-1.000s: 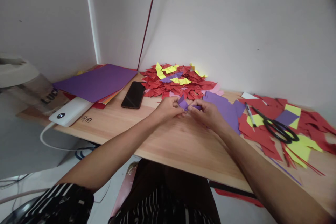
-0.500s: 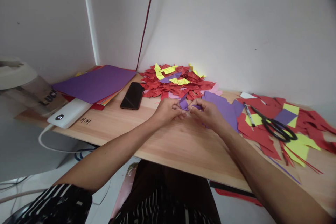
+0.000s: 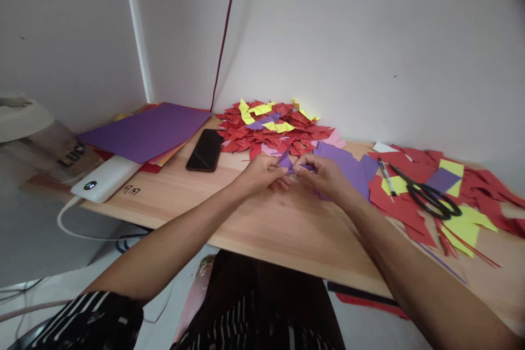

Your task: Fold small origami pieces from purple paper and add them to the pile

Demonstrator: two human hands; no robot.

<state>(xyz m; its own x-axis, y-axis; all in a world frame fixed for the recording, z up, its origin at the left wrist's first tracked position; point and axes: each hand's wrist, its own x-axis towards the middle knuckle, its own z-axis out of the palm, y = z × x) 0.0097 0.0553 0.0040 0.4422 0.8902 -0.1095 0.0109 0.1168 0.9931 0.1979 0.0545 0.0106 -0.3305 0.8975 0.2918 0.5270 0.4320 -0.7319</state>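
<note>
Between my two hands is a small folded piece of purple paper (image 3: 286, 161), held a little above the wooden table. My left hand (image 3: 264, 171) pinches its left side between thumb and fingers. On the other side my right hand (image 3: 318, 173) grips the paper's right part, with thumb and forefinger together. My fingers cover much of the paper, so its exact folds are hidden. Just behind lies a heap of folded red paper pieces (image 3: 283, 142) with some yellow, pink and purple ones. A flat purple sheet (image 3: 348, 167) lies beside and partly under my right hand.
Scissors (image 3: 430, 197), a marker (image 3: 386, 176) and red and yellow paper scraps (image 3: 471, 224) cover the table's right side. At left are a black phone (image 3: 204, 150), a stack of coloured sheets (image 3: 151, 128), a white power bank (image 3: 104, 179) with a cable, and a clear jug (image 3: 36, 136).
My left fingers have shifted slightly around the purple paper, with the lower ones more spread. The whole view has moved a little; both hands keep hold.
</note>
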